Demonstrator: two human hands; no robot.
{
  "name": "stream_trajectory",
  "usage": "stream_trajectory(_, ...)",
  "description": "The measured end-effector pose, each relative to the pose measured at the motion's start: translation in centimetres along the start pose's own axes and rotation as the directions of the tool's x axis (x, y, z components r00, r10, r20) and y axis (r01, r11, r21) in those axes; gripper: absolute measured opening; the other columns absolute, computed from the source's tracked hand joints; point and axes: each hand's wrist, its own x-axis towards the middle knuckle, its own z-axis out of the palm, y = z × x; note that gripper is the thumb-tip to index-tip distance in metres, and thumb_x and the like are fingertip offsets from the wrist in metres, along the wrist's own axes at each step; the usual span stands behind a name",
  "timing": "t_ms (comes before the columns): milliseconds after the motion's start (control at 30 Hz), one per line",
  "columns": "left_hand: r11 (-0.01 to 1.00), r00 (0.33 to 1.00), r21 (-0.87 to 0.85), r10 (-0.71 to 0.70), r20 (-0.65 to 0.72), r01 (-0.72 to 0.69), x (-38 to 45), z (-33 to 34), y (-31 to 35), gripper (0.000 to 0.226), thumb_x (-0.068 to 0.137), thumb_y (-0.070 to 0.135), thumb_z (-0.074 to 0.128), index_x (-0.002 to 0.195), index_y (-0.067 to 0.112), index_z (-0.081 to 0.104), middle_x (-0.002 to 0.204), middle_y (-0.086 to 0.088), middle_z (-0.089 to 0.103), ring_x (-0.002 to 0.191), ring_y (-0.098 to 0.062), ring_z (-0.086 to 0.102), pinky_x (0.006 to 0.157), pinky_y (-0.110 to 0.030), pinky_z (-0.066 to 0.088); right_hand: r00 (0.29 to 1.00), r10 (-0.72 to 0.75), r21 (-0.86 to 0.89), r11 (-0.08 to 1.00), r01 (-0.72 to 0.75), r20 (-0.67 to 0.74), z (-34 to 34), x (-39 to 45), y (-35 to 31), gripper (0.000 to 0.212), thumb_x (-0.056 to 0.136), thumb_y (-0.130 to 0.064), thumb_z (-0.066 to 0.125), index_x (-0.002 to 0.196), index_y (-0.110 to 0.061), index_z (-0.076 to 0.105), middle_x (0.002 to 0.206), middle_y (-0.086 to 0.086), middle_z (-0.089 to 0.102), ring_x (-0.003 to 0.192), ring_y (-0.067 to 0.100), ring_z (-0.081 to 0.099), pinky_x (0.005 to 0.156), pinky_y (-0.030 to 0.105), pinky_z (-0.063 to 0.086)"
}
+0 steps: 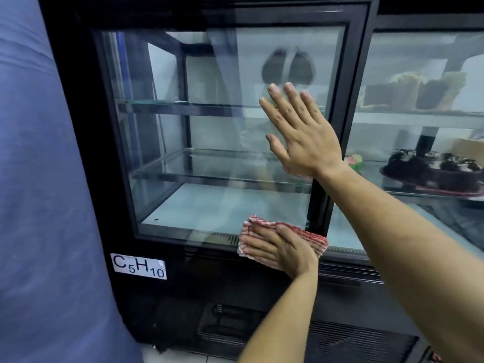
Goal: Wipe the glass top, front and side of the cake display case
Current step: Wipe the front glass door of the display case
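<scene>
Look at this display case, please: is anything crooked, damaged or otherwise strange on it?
The white C5H10 label, stuck below the lower left corner of the front glass, sits slightly crooked, with its right end lower. The glass itself looks hazy and streaked. Nothing else stands out.

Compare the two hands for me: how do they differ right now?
The right hand lies bare with spread fingers, high on the glass front; the left hand presses a red-checked cloth low at the glass's bottom edge. The right hand's fingers point up-left; the left hand's point left. Both are flat against the display case.
</scene>
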Motion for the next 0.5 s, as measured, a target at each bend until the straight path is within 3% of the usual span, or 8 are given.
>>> stream_trajectory(100,0.998,0.977,-0.064,0.012,-0.212,-0.026,6.5,-3.5,-0.3,0.073,0.100,0.057,0.009,0.165,0.025,-0.003,0.171,-0.005,-0.020,0.159,-0.030,-0.020,0.124,-0.038,-0.021,1.000,0.004,-0.005,1.000,-0.004,-0.002,0.1,0.0,-0.1,0.064,0.110,-0.044,0.024,0.167,-0.016,0.011,0.174,0.009,0.009,0.160,0.031,0.007,0.130,0.048,0.010)
stream_trajectory(167,0.996,0.947,-0.093,-0.015,-0.322,-0.016,11.6,-6.9,-0.6,0.074,0.102,0.050,0.011,0.167,0.014,0.006,0.174,-0.013,-0.006,0.160,-0.037,-0.009,0.128,-0.044,-0.013,1.000,0.008,-0.009,1.000,-0.008,0.005,0.1,0.0,-0.3,0.064,0.110,-0.044,0.024,0.167,-0.016,0.010,0.174,0.009,0.008,0.160,0.031,0.007,0.130,0.049,0.010)
stream_trajectory(267,0.995,0.908,-0.002,0.087,-0.410,-0.096,18.9,-12.7,-2.3,0.070,0.105,0.037,0.022,0.165,0.002,0.013,0.172,-0.024,0.004,0.159,-0.043,0.000,0.128,-0.046,-0.007,1.000,0.009,-0.008,1.000,-0.009,0.009,-0.1,0.1,-0.2,0.065,0.110,-0.044,0.023,0.167,-0.016,0.009,0.174,0.010,0.008,0.160,0.032,0.006,0.130,0.049,0.009)
stream_trajectory(400,1.000,0.917,0.012,0.004,-0.398,0.001,25.5,-19.0,-4.1,0.061,0.114,0.027,0.023,0.163,-0.004,0.007,0.171,-0.027,-0.003,0.159,-0.043,-0.006,0.127,-0.043,-0.010,1.000,0.007,-0.014,1.000,-0.007,-0.002,0.2,0.1,-0.3,0.065,0.110,-0.044,0.024,0.167,-0.015,0.009,0.174,0.010,0.007,0.160,0.032,0.005,0.130,0.050,0.008)
stream_trajectory(500,0.999,0.933,0.039,0.007,-0.361,0.008,21.7,-16.4,-3.9,0.071,0.108,0.038,0.015,0.162,-0.007,0.007,0.170,-0.028,-0.005,0.157,-0.048,-0.010,0.128,-0.049,-0.010,1.000,0.007,-0.017,1.000,-0.007,0.001,0.2,0.1,-0.4,0.066,0.110,-0.044,0.023,0.167,-0.016,0.006,0.174,0.010,0.005,0.160,0.032,0.004,0.130,0.050,0.007)
